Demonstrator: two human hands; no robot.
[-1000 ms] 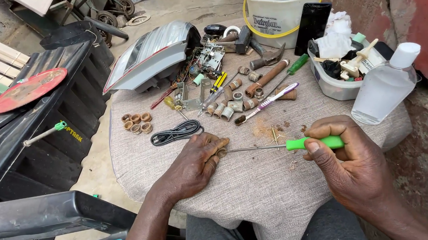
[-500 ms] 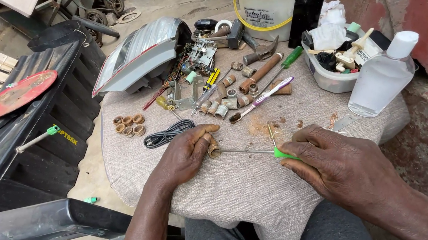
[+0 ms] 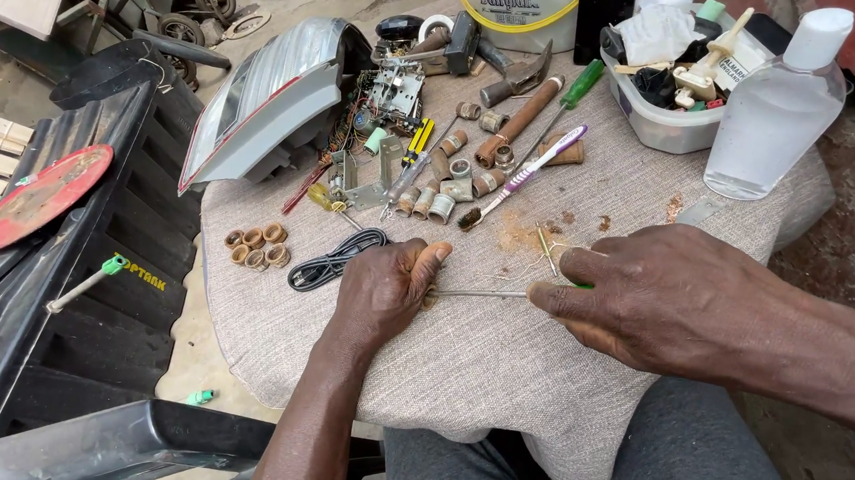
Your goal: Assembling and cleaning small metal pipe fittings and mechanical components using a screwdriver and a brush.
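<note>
Screwdriver (image 3: 481,292), thin steel shaft, green handle hidden in clenched right hand (image 3: 652,299); tip meets small rusty piece pinched by left hand (image 3: 386,288). Black cable (image 3: 334,260) just beyond left hand; toothbrush (image 3: 523,175) farther.

The surface (image 3: 477,367) is round, covered with a beige-grey woven cloth that hangs over the edge. On it, at the left, lies a small cluster of brown rings (image 3: 257,248), with a coiled black cable (image 3: 334,260) just beside them. A silver-grey housing (image 3: 272,100) lies at the far left edge, a circuit board (image 3: 392,90) next to it. Short metal sleeves (image 3: 445,197) are scattered mid-surface near a purple toothbrush (image 3: 523,176), a rusty tube (image 3: 520,121), a green-handled screwdriver (image 3: 568,95) and a hammer (image 3: 519,76). At the far side stands a white bucket (image 3: 521,3); at the right, a plastic tub (image 3: 665,123) of oddments and a clear bottle (image 3: 775,110). Rust crumbs (image 3: 519,234) dot the cloth.
</note>
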